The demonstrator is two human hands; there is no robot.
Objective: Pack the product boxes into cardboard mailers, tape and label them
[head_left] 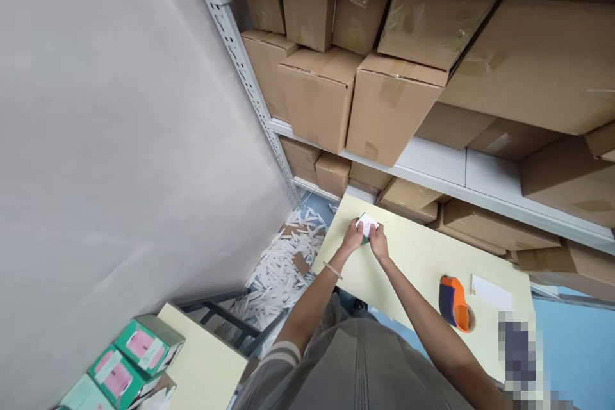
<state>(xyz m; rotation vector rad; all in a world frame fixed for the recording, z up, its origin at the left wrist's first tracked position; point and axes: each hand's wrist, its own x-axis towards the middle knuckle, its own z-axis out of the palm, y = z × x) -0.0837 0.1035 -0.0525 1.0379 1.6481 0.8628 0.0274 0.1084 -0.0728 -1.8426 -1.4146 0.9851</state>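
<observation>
Above the pale yellow table (413, 262), my left hand (352, 237) and my right hand (379, 242) hold a small white-and-green box (367, 225) between them. Its white face with faint pinkish marks is turned up, and some green shows at the lower edge. Both thumbs press on it from either side; the other fingers are mostly hidden underneath. To the right on the same table stands an orange and dark blue tape dispenser (454, 304). Beside it lies a white sheet (492, 293).
Cardboard boxes (317, 99) fill the metal shelves (432, 170) behind the table. White paper strips (283, 269) litter the floor at left. Several green-and-pink boxes (144, 343) stand on another table (202, 359) at lower left. A blurred-out patch (519, 349) covers the right table end.
</observation>
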